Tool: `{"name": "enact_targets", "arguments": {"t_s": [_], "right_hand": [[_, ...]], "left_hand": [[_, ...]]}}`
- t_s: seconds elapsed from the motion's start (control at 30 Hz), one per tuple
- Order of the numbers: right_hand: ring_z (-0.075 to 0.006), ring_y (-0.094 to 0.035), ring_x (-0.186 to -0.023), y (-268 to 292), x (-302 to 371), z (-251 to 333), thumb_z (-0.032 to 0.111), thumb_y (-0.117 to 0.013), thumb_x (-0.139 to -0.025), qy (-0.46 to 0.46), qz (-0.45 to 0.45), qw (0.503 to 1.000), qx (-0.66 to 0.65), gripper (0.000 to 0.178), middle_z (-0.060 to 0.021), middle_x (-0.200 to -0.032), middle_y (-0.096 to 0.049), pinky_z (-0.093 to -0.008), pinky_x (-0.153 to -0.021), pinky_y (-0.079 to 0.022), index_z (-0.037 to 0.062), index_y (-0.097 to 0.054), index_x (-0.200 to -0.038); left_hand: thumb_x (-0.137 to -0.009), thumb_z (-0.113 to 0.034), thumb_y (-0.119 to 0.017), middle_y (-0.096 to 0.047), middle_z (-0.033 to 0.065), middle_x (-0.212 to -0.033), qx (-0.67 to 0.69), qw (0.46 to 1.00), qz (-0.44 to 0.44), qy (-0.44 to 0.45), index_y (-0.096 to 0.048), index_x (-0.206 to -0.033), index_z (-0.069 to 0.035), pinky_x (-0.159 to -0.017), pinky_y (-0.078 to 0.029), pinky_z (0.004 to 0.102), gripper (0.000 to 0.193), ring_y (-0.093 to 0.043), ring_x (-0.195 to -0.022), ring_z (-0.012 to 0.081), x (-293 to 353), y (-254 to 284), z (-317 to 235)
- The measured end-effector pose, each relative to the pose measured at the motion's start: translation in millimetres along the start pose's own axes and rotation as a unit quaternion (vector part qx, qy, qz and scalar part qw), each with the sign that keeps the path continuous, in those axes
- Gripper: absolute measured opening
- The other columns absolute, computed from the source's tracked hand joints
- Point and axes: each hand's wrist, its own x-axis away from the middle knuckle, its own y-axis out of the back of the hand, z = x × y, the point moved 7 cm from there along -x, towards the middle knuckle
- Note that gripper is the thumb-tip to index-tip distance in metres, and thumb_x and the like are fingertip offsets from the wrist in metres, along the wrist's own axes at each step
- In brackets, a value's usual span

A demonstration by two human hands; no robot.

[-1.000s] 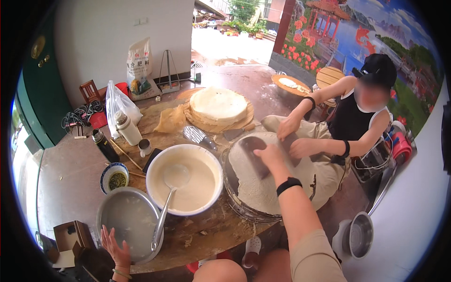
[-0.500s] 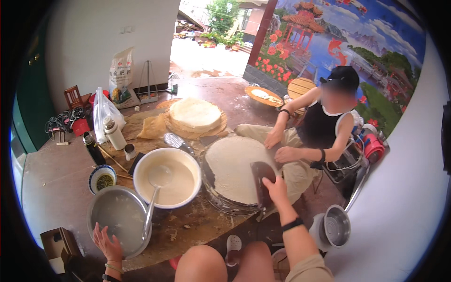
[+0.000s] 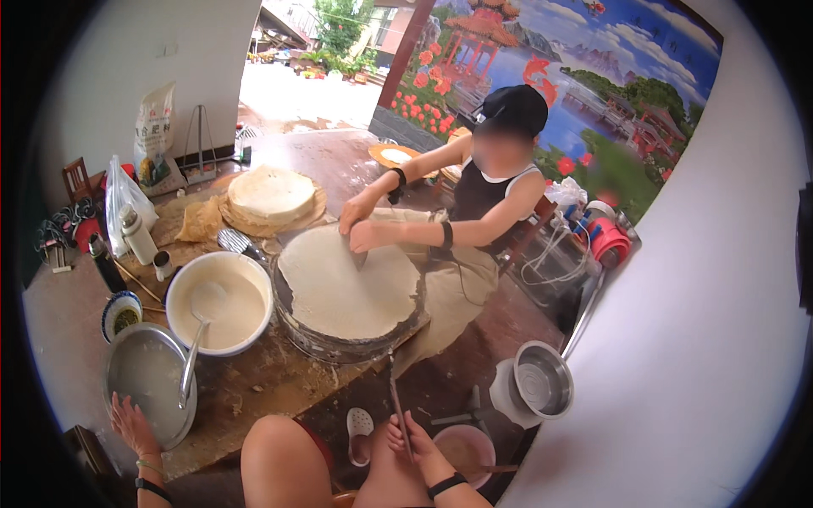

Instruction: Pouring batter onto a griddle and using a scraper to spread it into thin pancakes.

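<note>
My right hand [image 3: 410, 437] is drawn back near my right knee, closed on a flat brown scraper [image 3: 395, 395] seen almost edge-on. My left hand [image 3: 134, 423] has its fingers spread, against the near-left rim of a metal basin [image 3: 193, 421] of cloudy liquid. Ahead, a thin pale batter sheet [image 3: 339, 292] covers a round griddle [image 3: 326, 345]. Both hands of a co-worker [image 3: 360, 227] press a thin flat tool onto its far side; the fingers partly hide it. Left of the griddle, a white bowl [image 3: 265, 317] of batter holds a metal ladle [image 3: 193, 360].
Cooked flatbreads [image 3: 271, 193] are stacked on a round board at the far side of the table [image 3: 292, 406]. Two flasks and a seasoning bowl [image 3: 107, 317] stand at left. A metal pot [image 3: 544, 379] and a pink basin [image 3: 487, 449] are at right, below table level.
My right hand has pulled the scraper off the batter sheet and back toward my lap. The co-worker's hands have moved from the griddle's edge onto the sheet. The view has swung right.
</note>
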Motion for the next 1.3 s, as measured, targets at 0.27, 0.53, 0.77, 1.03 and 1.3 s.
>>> {"name": "enact_targets", "arguments": {"t_s": [0.27,0.53,0.77,1.03,1.3], "right_hand": [[-0.0129,-0.047,-0.058,-16.7,12.8,-7.7,0.044,-0.049,-0.097,-0.032,0.088,0.988,-0.127,0.036,-0.0032,-0.072,-0.050,-0.0249,-0.050,-0.038,0.0086,-0.054,-0.094],[-0.0123,-0.037,-0.047,-16.2,0.9,1.5,0.045,-0.040,-0.100,-0.021,-0.034,0.999,-0.015,0.038,-0.0017,-0.066,-0.044,-0.0233,-0.043,-0.034,0.0100,-0.052,-0.093],[-0.0133,-0.039,-0.048,-6.3,-1.7,-4.8,0.046,-0.038,-0.101,-0.033,-0.059,0.996,0.056,0.040,-0.0023,-0.065,-0.045,-0.0248,-0.042,-0.036,0.0099,-0.051,-0.091],[-0.0115,-0.039,-0.058,35.4,-16.2,-16.1,0.050,-0.050,-0.095,-0.082,0.047,0.995,0.023,0.042,-0.0008,-0.071,-0.041,-0.0249,-0.053,-0.036,0.0077,-0.048,-0.098],[-0.0112,-0.039,-0.057,13.7,-15.7,-10.0,0.050,-0.048,-0.096,-0.075,0.028,0.995,0.058,0.041,-0.0008,-0.071,-0.041,-0.0245,-0.052,-0.035,0.0089,-0.048,-0.097]], "left_hand": [[-0.089,-0.019,-0.057,-0.050,0.0139,-0.128,0.161,0.985,-0.042,-0.032,-0.056,-0.107,-0.006,-0.104,-0.029,0.0490,0.022,-0.043,-0.124,0.0349,8.9,-2.8,17.3],[-0.093,-0.031,-0.057,-0.066,0.0142,-0.106,0.120,0.977,-0.095,-0.146,-0.066,-0.102,-0.003,-0.095,-0.041,0.0460,0.031,-0.057,-0.105,0.0343,5.2,45.1,-17.3],[-0.090,-0.023,-0.058,-0.059,0.0143,-0.113,0.185,0.979,-0.042,-0.078,-0.062,-0.099,-0.005,-0.098,-0.036,0.0472,0.020,-0.051,-0.113,0.0348,5.6,19.4,8.0],[-0.091,-0.021,-0.055,-0.052,0.0155,-0.117,0.180,0.983,-0.025,-0.028,-0.057,-0.092,-0.005,-0.098,-0.034,0.0470,0.017,-0.047,-0.115,0.0356,4.5,2.2,3.8],[-0.092,-0.023,-0.053,-0.054,0.0141,-0.116,0.227,0.973,-0.016,-0.047,-0.058,-0.093,-0.005,-0.101,-0.034,0.0457,0.019,-0.050,-0.113,0.0347,-4.2,-11.7,23.2]]}}
